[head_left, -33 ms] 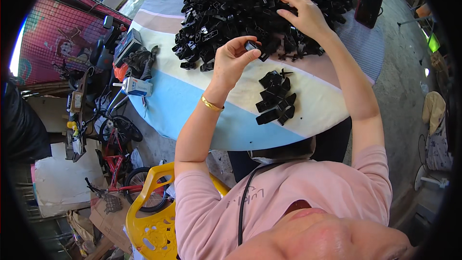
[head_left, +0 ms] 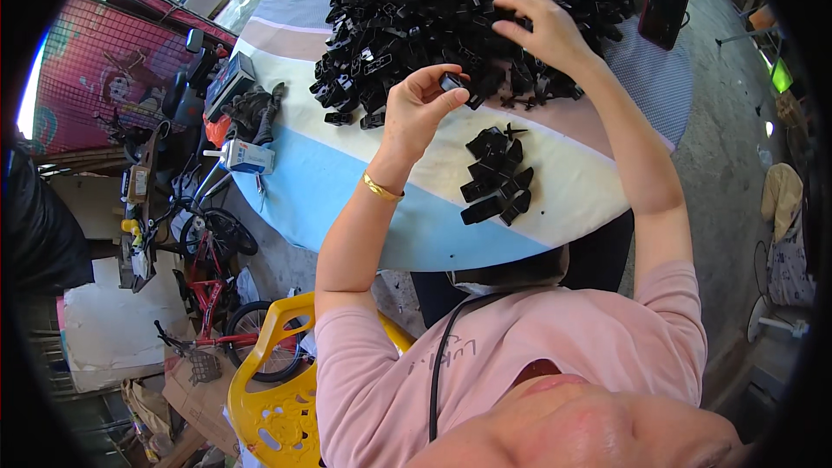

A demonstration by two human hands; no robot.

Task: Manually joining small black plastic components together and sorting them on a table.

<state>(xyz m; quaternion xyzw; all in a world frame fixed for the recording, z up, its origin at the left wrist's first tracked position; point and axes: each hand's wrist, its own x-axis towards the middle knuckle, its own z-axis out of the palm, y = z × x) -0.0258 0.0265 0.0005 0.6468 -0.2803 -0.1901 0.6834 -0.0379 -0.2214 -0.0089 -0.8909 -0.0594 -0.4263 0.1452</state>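
My left hand (head_left: pixel 414 111) pinches a small black plastic part (head_left: pixel 451 81) between thumb and fingertips, just in front of a large heap of black plastic parts (head_left: pixel 390 22). Over the right side of that heap, my right hand (head_left: pixel 555 33) is spread, thumb and fingers apart, with nothing visible between them. Whether its fingertips touch the parts below, I cannot tell. A smaller group of black parts (head_left: pixel 496 175) lies on the striped tablecloth (head_left: pixel 347 199), nearer to me than the heap.
A dark phone (head_left: pixel 665 7) stands at the table's far right. Along the left edge sit a small blue-and-white box (head_left: pixel 249 157) and dark gloves (head_left: pixel 256 114). A yellow chair (head_left: pixel 277 399) and a red bicycle (head_left: pixel 206 290) are at the lower left.
My right hand has shifted slightly to the left over the heap. My left hand keeps its place with the black plastic part.
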